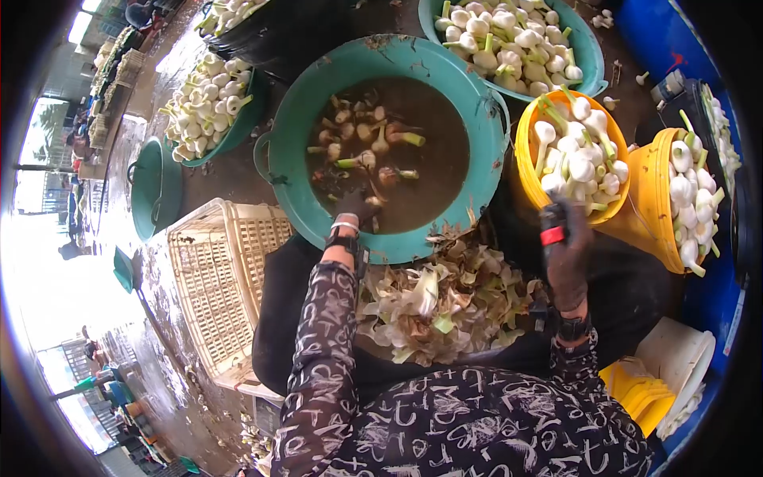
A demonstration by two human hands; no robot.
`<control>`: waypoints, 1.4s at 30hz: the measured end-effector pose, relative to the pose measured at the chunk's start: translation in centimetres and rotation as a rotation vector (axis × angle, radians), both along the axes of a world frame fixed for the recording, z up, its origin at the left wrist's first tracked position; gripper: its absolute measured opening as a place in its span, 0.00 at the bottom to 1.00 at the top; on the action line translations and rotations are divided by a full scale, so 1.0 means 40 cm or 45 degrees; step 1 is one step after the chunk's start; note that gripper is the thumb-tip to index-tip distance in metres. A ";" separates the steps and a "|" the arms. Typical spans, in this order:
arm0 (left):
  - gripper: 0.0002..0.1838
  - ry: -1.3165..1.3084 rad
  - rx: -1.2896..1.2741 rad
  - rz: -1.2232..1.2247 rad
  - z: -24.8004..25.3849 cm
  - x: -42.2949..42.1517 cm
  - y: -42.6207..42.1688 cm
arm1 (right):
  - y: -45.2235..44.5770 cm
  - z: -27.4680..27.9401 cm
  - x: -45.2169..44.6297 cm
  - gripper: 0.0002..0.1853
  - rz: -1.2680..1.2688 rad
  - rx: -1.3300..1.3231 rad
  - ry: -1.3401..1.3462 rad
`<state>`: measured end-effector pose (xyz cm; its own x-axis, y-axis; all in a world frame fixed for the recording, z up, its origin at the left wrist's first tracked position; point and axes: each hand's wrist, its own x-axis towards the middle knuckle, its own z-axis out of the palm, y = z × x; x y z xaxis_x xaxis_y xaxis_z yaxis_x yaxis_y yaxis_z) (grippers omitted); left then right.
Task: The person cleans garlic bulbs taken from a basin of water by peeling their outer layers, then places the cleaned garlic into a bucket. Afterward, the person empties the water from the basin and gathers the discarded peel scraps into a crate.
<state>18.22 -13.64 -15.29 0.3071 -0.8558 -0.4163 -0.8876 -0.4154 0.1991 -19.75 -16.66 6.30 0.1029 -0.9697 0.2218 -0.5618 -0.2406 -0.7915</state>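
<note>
The left hand (359, 206) dips into the green tub (292, 119), fingers at a garlic bulb (374, 202); whether they grip it, I cannot tell. A light pinch round the wet bulb, stalk kept free, probably works best. Its long axis is unclear; farther in, another garlic (409, 138) points its green stalk right, lying crosswise. The right hand (571, 266) has its fingers closed round a black tool (552, 235), by the yellow bucket (521, 151).

Unpeeled garlic bulbs (380, 141), brownish, green-stemmed, scattered afloat in murky water (433, 179)
</note>
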 end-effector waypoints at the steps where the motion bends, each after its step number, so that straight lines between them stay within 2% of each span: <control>1: 0.31 0.161 0.066 -0.078 -0.035 -0.001 -0.028 | 0.009 -0.006 0.029 0.15 0.138 0.170 -0.156; 2: 0.31 0.172 0.069 -0.084 -0.045 -0.008 -0.043 | 0.019 -0.020 0.055 0.15 0.275 0.337 -0.313; 4: 0.33 0.425 0.392 -0.188 -0.035 -0.034 -0.066 | 0.056 -0.114 0.089 0.18 0.408 0.454 -0.281; 5: 0.25 0.418 0.398 -0.250 0.020 -0.071 -0.079 | 0.073 -0.144 0.104 0.18 0.406 0.457 -0.278; 6: 0.25 0.417 0.408 -0.253 0.042 -0.101 -0.066 | 0.095 -0.169 0.117 0.18 0.461 0.510 -0.181; 7: 0.23 0.631 0.096 -0.364 0.059 -0.129 -0.041 | 0.115 -0.188 0.130 0.19 0.509 0.560 -0.093; 9: 0.22 1.087 -0.002 0.058 0.154 -0.215 -0.005 | 0.139 -0.211 0.148 0.20 0.471 0.540 -0.117; 10: 0.22 1.294 0.216 0.611 0.209 -0.271 0.013 | 0.145 -0.216 0.151 0.20 0.456 0.513 -0.121; 11: 0.25 1.132 0.071 0.450 0.153 -0.298 0.048 | 0.148 -0.218 0.154 0.17 0.396 0.417 -0.158; 12: 0.27 0.989 0.296 0.405 0.304 -0.352 0.057 | 0.150 -0.217 0.152 0.17 0.394 0.407 -0.163; 13: 0.28 0.883 -0.159 0.013 0.215 -0.372 0.116 | 0.151 -0.215 0.151 0.15 0.340 0.400 -0.144; 15: 0.28 0.730 -0.613 -0.388 0.230 -0.400 0.172 | 0.143 -0.195 0.144 0.13 0.263 0.366 -0.154; 16: 0.28 1.119 -0.432 0.003 0.262 -0.412 0.194 | 0.135 -0.189 0.133 0.13 0.266 0.353 -0.163; 17: 0.29 1.487 -0.228 0.406 0.332 -0.431 0.205 | 0.130 -0.188 0.118 0.14 0.299 0.485 -0.208; 18: 0.29 1.479 -0.236 0.397 0.376 -0.449 0.220 | 0.134 -0.187 0.108 0.15 0.333 0.617 -0.252; 20: 0.29 0.591 -0.502 -0.102 0.433 -0.479 0.246 | 0.152 -0.172 0.103 0.16 0.357 0.558 -0.315; 21: 0.24 0.600 -0.508 -0.079 0.440 -0.480 0.254 | 0.159 -0.142 0.102 0.16 0.390 0.575 -0.169; 22: 0.24 0.588 -0.517 -0.081 0.448 -0.480 0.261 | 0.165 -0.123 0.101 0.16 0.418 0.590 -0.024; 25: 0.20 0.631 -0.500 -0.113 0.464 -0.479 0.278 | 0.182 -0.128 0.078 0.15 0.575 0.508 -0.129; 26: 0.20 0.839 -0.499 -0.031 0.467 -0.474 0.282 | 0.185 -0.120 0.070 0.15 0.577 0.500 -0.134; 27: 0.19 1.049 -0.495 0.050 0.470 -0.471 0.287 | 0.187 -0.107 0.060 0.15 0.613 0.764 -0.425; 29: 0.18 1.146 -0.394 0.143 0.485 -0.469 0.300 | 0.188 -0.093 0.043 0.14 0.568 1.310 -0.991; 30: 0.17 1.244 -0.282 0.247 0.492 -0.471 0.306 | 0.195 -0.085 0.040 0.14 0.569 1.307 -0.993; 32: 0.19 1.199 -0.269 0.245 0.494 -0.485 0.313 | 0.207 -0.060 0.038 0.13 0.517 1.106 -0.801; 33: 0.20 1.010 -0.318 0.154 0.499 -0.496 0.315 | 0.210 -0.078 0.038 0.13 0.519 1.102 -0.802; 35: 0.23 0.684 -0.349 -0.024 0.509 -0.511 0.318 | 0.230 -0.117 0.034 0.12 0.556 0.673 -0.213; 39: 0.23 0.715 -0.306 -0.056 0.523 -0.502 0.319 | 0.231 -0.113 0.036 0.13 0.603 0.496 -0.145; 41: 0.24 1.128 -0.217 0.196 0.512 -0.489 0.322 | 0.231 -0.121 0.034 0.12 0.681 0.785 -0.542; 42: 0.24 1.130 -0.219 0.199 0.500 -0.475 0.326 | 0.231 -0.120 0.032 0.12 0.684 0.787 -0.540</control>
<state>-0.79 -0.58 4.72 0.0530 -0.9032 -0.4259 -0.3157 -0.4198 0.8510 -18.47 -7.41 1.49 0.6018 -0.7737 -0.1980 -0.1309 0.1491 -0.9801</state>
